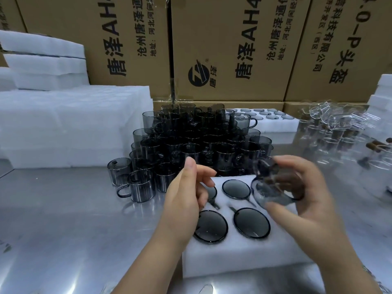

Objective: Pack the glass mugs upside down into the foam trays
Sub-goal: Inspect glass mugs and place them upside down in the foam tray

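As you face the foam tray (pixel 244 257) on the steel table (pixel 63 219), far to its left stands a tall stack of white foam (pixel 63 124). Nearer its left side, a few loose smoky mugs (pixel 141 186) stand upright on the metal, apart from the tray. Your left hand (pixel 186 200) hovers over the tray's left edge with fingers loosely curled and nothing in them. In the tray itself four mugs (pixel 251 222) sit bottoms-up in their pockets — two in the near row, two in the far row (the far-left one is half hidden behind your left hand). Just behind the tray rises the heaped pile of smoky mugs (pixel 201 141), and behind that a wall of cardboard boxes (pixel 229 49). Above the tray's far right corner your right hand (pixel 307 198) grips one mug (pixel 273 187), thumb below and fingers curled over it — it is blurred, so I cannot tell its tilt. Further right of the tray, and well behind it, clear glassware (pixel 331 128) crowds the table.
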